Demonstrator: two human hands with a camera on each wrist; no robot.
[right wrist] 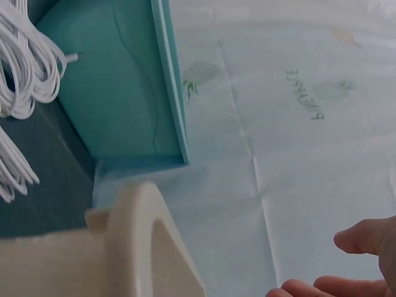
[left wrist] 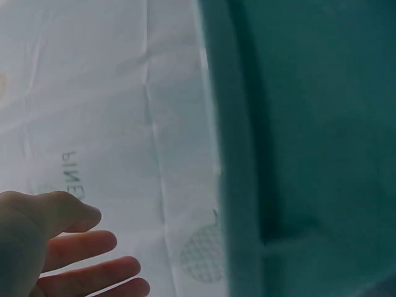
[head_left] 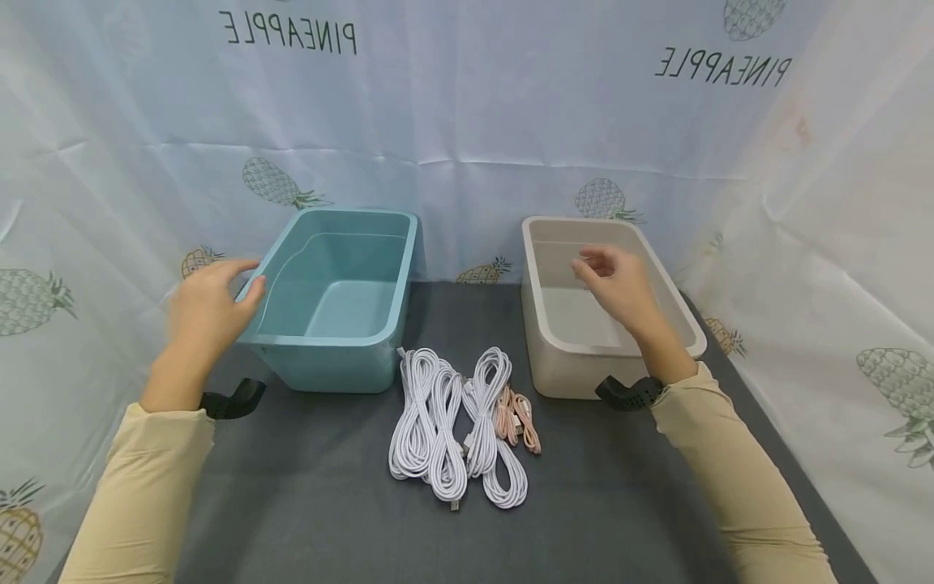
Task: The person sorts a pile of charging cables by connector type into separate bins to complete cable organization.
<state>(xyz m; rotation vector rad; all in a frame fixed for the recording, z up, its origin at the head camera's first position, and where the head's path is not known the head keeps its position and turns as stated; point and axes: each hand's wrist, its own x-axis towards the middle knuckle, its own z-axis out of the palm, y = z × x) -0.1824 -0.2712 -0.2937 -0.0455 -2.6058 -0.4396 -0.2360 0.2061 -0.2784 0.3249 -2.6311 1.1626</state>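
My left hand (head_left: 209, 310) hovers by the left rim of a teal plastic bin (head_left: 350, 365), thumb and fingers apart with nothing between them. Over the beige bin (head_left: 569, 373) on the right is my right hand (head_left: 616, 284), its fingers loosely bent and holding nothing. Both bins look bare inside. Between them on the dark table lie several coiled white cables (head_left: 426, 422). Next to these are small pinkish-beige cables (head_left: 521, 422), also bundled. In the right wrist view, the thumb and fingers of the right hand (right wrist: 365, 260) stand apart beyond the beige rim.
A white curtain (head_left: 467, 105) printed with pineapples hangs behind and along both sides of the dark grey table (head_left: 328, 495). Each wrist wears a black band with a camera mount (head_left: 237, 399). The bins stand at the back, with a gap between them.
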